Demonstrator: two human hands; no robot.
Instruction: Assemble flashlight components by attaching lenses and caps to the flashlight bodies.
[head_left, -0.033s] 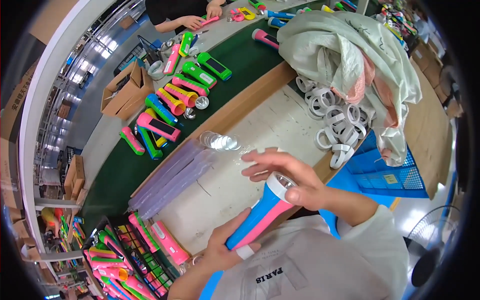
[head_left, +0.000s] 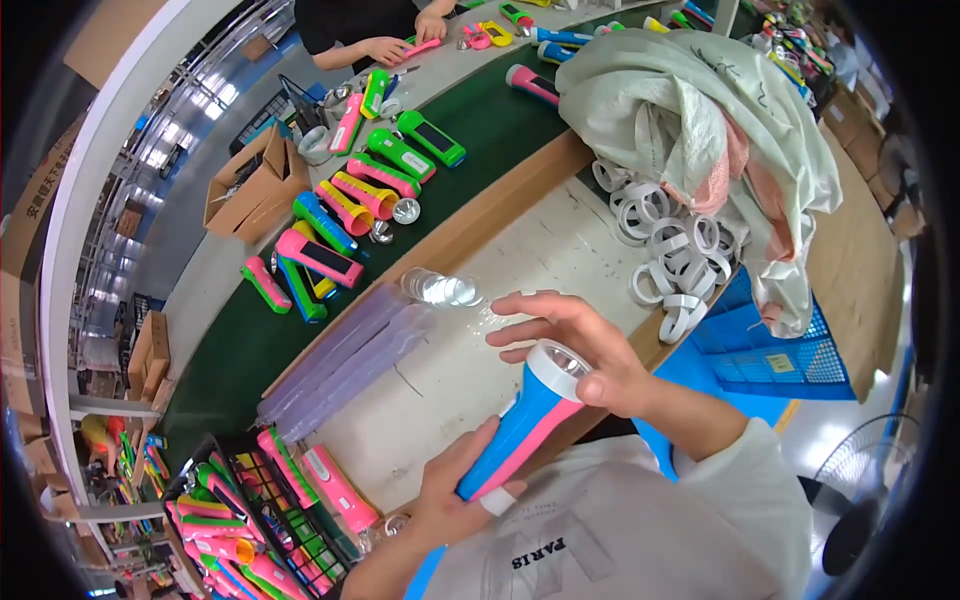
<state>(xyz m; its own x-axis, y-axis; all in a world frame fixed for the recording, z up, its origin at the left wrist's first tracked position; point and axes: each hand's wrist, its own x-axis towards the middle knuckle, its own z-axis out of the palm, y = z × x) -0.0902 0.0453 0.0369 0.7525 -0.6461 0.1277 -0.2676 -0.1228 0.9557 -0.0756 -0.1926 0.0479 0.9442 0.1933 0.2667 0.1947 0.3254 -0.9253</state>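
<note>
A blue and pink flashlight (head_left: 520,425) with a white-rimmed head is held tilted over the near edge of the white worktable (head_left: 560,250). My left hand (head_left: 455,495) grips its lower end. My right hand (head_left: 575,345) cups the head from the right, with the fingers stretched out over the lens opening. Just beyond my fingers lies a row of clear round lens discs (head_left: 440,290). To the right of them is a pile of white plastic rings (head_left: 660,250).
Long clear sleeves (head_left: 345,360) lie at the table's left. A green conveyor belt (head_left: 250,350) carries several coloured flashlights (head_left: 370,190). A black crate (head_left: 250,520) of flashlights stands at the lower left. A cloth sack (head_left: 700,120), a blue basket (head_left: 760,350) and another person's hands (head_left: 385,45) are also in view.
</note>
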